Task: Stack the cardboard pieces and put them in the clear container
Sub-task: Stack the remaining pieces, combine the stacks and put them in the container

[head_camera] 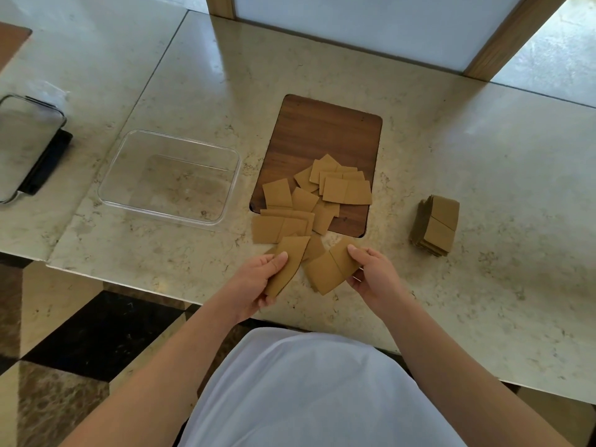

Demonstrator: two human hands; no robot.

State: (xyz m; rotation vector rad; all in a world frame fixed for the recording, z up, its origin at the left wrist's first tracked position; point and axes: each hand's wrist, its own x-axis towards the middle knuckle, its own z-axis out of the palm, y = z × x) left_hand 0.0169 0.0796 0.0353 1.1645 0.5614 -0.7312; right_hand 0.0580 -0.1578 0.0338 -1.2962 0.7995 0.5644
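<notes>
Marble counter [483, 156] bears clear container [167, 179]; cardboard stack [435, 225].

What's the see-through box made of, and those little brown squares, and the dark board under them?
The clear container looks like glossy plastic: you see the counter through it. The cardboard pieces look like matte tan cardboard, thin and flat. The dark board looks like wood: grain lines show.

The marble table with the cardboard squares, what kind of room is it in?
Probably a home or hotel-style room, not a workshop. The polished marble table has a wooden inlay panel, the floor is patterned stone tile, and a wood-framed white panel stands behind it.
</notes>
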